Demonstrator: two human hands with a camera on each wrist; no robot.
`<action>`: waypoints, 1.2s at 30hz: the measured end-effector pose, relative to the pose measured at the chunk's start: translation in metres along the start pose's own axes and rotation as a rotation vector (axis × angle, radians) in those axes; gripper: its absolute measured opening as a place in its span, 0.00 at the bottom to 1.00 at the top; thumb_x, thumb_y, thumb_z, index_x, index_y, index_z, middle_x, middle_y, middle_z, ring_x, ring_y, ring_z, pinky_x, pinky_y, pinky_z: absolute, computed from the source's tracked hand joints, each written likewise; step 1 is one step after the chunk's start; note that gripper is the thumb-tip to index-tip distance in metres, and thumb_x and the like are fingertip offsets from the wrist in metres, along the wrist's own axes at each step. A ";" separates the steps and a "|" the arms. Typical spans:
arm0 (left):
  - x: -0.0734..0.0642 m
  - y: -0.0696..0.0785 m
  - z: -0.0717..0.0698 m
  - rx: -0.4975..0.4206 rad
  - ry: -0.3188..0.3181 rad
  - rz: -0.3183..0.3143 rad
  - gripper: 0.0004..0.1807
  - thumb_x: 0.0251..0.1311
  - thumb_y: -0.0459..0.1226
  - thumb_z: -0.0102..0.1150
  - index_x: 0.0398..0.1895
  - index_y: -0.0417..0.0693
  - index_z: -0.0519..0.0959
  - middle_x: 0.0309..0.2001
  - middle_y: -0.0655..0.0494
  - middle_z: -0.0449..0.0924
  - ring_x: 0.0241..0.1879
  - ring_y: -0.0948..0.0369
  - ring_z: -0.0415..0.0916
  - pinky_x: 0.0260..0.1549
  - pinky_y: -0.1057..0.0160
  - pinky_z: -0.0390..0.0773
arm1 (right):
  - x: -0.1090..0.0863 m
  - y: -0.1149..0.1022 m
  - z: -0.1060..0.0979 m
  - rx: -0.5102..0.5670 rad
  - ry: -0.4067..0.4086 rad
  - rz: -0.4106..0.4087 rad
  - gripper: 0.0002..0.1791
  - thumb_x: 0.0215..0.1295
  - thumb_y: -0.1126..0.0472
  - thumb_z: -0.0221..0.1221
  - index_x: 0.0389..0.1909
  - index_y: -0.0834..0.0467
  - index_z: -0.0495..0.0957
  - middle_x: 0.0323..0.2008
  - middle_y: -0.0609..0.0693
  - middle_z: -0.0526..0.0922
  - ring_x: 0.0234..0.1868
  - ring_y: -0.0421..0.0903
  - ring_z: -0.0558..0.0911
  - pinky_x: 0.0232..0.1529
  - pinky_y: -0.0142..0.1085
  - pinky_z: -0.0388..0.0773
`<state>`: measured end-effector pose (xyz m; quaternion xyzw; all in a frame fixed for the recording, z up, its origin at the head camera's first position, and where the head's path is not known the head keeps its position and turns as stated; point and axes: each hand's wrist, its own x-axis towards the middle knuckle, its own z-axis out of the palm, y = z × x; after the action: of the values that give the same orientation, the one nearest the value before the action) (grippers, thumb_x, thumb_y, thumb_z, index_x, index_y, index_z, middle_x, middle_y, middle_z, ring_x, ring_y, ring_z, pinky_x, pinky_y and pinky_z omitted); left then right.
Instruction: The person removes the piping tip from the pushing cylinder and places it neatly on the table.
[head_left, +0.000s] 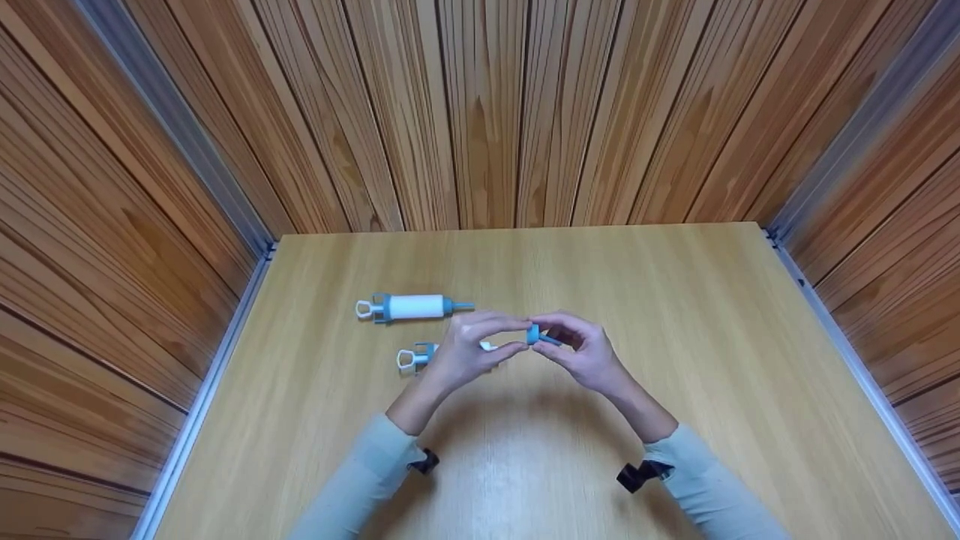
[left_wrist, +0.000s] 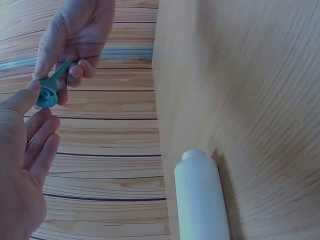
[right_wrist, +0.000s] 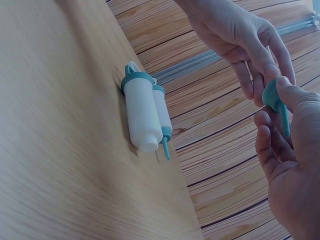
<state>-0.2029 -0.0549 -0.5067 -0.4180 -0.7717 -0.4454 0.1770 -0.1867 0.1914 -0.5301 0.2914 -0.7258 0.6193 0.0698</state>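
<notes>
Between both hands, raised over the table, is a small blue nozzle cap (head_left: 533,334) with a thin spout. My left hand (head_left: 476,349) pinches its wide rim between thumb and forefinger. From the other side my right hand (head_left: 589,356) grips the cap by thumb and fingers, its spout pointing toward the right palm. The left wrist view looks into the cap's hollow end (left_wrist: 47,95). Below the left hand lies a white tube (right_wrist: 142,110) with a bare neck and a blue pull-handle end, partly hidden by that hand in the head view.
A second white tube (head_left: 416,307), fitted with a blue nozzle and a ring handle, lies farther back on the wooden table (head_left: 675,300). Wood-plank walls (head_left: 487,112) stand behind and at both sides, with metal rails (head_left: 202,405) along the table's side edges.
</notes>
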 end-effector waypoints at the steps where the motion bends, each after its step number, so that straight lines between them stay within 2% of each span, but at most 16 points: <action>1: 0.000 0.000 0.000 -0.002 0.002 0.001 0.15 0.68 0.33 0.79 0.56 0.42 0.93 0.54 0.46 0.96 0.55 0.50 0.95 0.59 0.56 0.92 | 0.000 0.000 0.000 0.000 0.001 0.001 0.22 0.68 0.80 0.69 0.62 0.71 0.85 0.51 0.32 0.91 0.48 0.32 0.87 0.54 0.26 0.88; 8: 0.000 -0.001 0.001 0.008 0.006 0.019 0.16 0.66 0.33 0.80 0.55 0.40 0.93 0.53 0.46 0.97 0.55 0.50 0.95 0.60 0.55 0.92 | 0.000 0.001 0.001 0.022 0.003 -0.002 0.21 0.68 0.80 0.69 0.62 0.73 0.85 0.51 0.35 0.92 0.46 0.32 0.87 0.55 0.26 0.88; 17: 0.001 0.001 -0.002 0.032 0.008 0.039 0.16 0.66 0.33 0.80 0.55 0.41 0.93 0.53 0.46 0.96 0.54 0.51 0.95 0.59 0.57 0.92 | 0.000 -0.001 -0.003 -0.003 -0.004 0.015 0.23 0.68 0.79 0.69 0.64 0.71 0.84 0.51 0.35 0.91 0.47 0.32 0.88 0.52 0.26 0.88; 19: 0.001 0.001 -0.003 0.034 0.011 0.040 0.16 0.66 0.33 0.81 0.55 0.41 0.93 0.53 0.46 0.96 0.54 0.51 0.95 0.59 0.56 0.92 | 0.000 -0.001 -0.005 -0.018 0.000 0.017 0.23 0.69 0.79 0.69 0.64 0.71 0.84 0.50 0.41 0.93 0.46 0.32 0.88 0.51 0.26 0.88; 24: 0.000 -0.001 -0.005 0.045 0.029 0.047 0.15 0.66 0.32 0.81 0.55 0.42 0.93 0.52 0.47 0.97 0.52 0.51 0.96 0.57 0.55 0.93 | -0.001 -0.002 -0.010 -0.034 0.008 0.007 0.22 0.69 0.79 0.69 0.64 0.71 0.83 0.50 0.65 0.92 0.42 0.34 0.86 0.48 0.26 0.87; 27: 0.000 -0.001 -0.007 0.048 0.034 0.048 0.15 0.66 0.33 0.81 0.55 0.43 0.93 0.52 0.47 0.97 0.52 0.51 0.95 0.57 0.54 0.93 | -0.002 -0.002 -0.012 -0.032 0.002 0.003 0.22 0.70 0.79 0.68 0.64 0.74 0.82 0.50 0.71 0.90 0.41 0.35 0.86 0.47 0.26 0.87; 33: -0.001 -0.001 -0.008 0.058 0.040 0.024 0.16 0.65 0.34 0.82 0.55 0.43 0.93 0.52 0.47 0.97 0.53 0.51 0.95 0.59 0.54 0.93 | -0.004 0.002 -0.012 -0.048 -0.003 0.001 0.22 0.69 0.79 0.69 0.63 0.72 0.83 0.50 0.68 0.91 0.41 0.34 0.86 0.46 0.25 0.87; 36: -0.001 0.000 -0.008 0.064 0.049 0.025 0.16 0.64 0.34 0.82 0.54 0.43 0.94 0.52 0.47 0.97 0.53 0.51 0.95 0.58 0.54 0.93 | -0.005 0.003 -0.011 -0.051 0.008 0.003 0.22 0.68 0.79 0.70 0.62 0.70 0.85 0.50 0.59 0.94 0.41 0.33 0.86 0.46 0.25 0.87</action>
<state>-0.2036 -0.0619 -0.5033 -0.4107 -0.7757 -0.4284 0.2145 -0.1872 0.2031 -0.5325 0.2860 -0.7415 0.6017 0.0792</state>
